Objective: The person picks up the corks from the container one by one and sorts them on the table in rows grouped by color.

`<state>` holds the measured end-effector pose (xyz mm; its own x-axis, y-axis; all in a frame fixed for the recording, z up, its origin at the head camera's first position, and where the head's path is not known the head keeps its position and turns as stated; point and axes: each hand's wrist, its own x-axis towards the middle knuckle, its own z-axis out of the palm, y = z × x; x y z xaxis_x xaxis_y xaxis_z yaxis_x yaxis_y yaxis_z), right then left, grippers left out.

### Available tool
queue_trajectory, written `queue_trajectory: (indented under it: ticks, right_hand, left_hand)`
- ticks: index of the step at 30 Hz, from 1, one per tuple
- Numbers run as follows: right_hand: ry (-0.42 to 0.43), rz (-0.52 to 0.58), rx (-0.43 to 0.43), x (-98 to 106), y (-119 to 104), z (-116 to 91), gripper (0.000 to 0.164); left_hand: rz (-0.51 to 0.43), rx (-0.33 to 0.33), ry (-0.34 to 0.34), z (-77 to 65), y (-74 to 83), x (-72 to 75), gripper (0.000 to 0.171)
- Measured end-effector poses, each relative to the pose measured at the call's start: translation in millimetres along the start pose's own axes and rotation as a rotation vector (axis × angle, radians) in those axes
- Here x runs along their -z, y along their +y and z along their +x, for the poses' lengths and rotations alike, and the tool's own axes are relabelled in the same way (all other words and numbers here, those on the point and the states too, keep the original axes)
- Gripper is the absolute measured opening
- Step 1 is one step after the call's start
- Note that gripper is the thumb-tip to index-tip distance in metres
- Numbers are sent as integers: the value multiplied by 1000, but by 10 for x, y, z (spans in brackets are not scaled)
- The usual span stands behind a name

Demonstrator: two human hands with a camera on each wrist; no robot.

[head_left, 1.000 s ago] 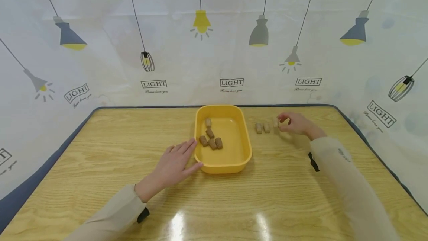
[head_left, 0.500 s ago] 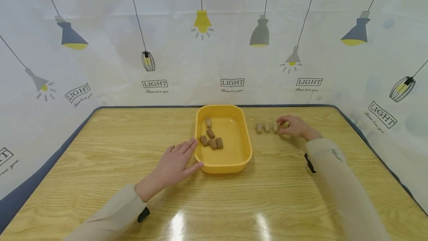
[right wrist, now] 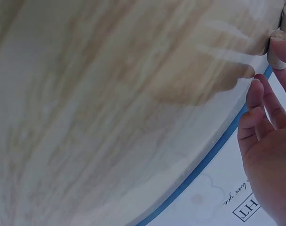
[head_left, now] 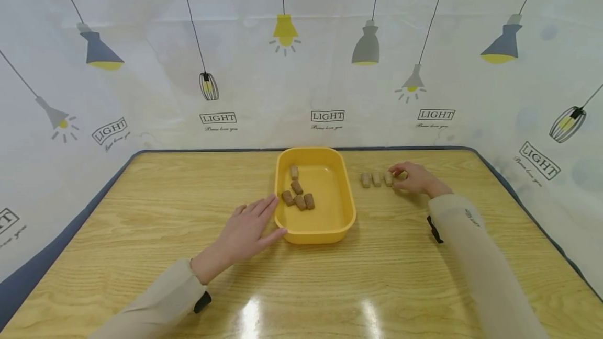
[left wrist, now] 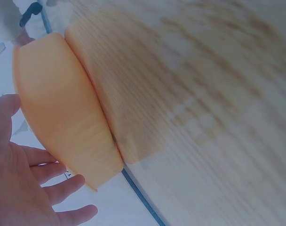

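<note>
My right hand (head_left: 414, 179) pinches a cork (head_left: 388, 179) between thumb and fingertips, on the table right of the bin. The right wrist view shows this cork (right wrist: 276, 50) at the thumb tip, its other fingers curled loosely. Two more corks stand beside it in a row, one in the middle (head_left: 376, 179) and one nearest the bin (head_left: 365, 180). My left hand (head_left: 245, 229) rests with straight, spread fingers against the left rim of the yellow plastic bin (head_left: 317, 237). In the left wrist view its fingers touch the bin's edge (left wrist: 67, 103).
Inside the bin, toward its left side, lie several brown corks (head_left: 299, 202), with a lighter one (head_left: 294, 172) at the back. The wooden table (head_left: 179, 198) ends at a dark blue edge, and a white lamp-print backdrop (head_left: 254, 82) rises behind it.
My right hand has moved slightly left and set its cork down close to the other two, forming a row of three. The left hand and bin have stayed in place.
</note>
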<state>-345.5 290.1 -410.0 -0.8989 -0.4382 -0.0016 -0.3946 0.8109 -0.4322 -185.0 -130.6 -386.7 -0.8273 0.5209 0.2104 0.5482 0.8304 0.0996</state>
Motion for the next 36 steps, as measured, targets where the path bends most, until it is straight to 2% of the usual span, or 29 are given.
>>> queue_trajectory:
  ticks: [10,15,18,22,25,33,36]
  right_hand:
    - [-16,9,-15,-21,15,1,48]
    - [-14,48,-26,71,-71,-17,49]
    - [7,67,0,171,-138,5,46]
    - [26,83,39,322,-294,84,44]
    - [32,84,35,400,-437,170,43]
    - [42,101,30,443,-842,420,43]
    - [47,123,62,434,-997,509,41]
  left_hand:
    - [-3,9,-19,-2,15,17,71]
    - [-6,8,-14,-6,16,17,71]
    - [-5,7,-9,-5,14,14,71]
    - [-3,5,-5,-1,12,13,70]
    - [-1,4,-8,-2,11,16,71]
    - [-6,6,-8,-4,5,18,71]
    - [-6,5,-4,-3,3,15,71]
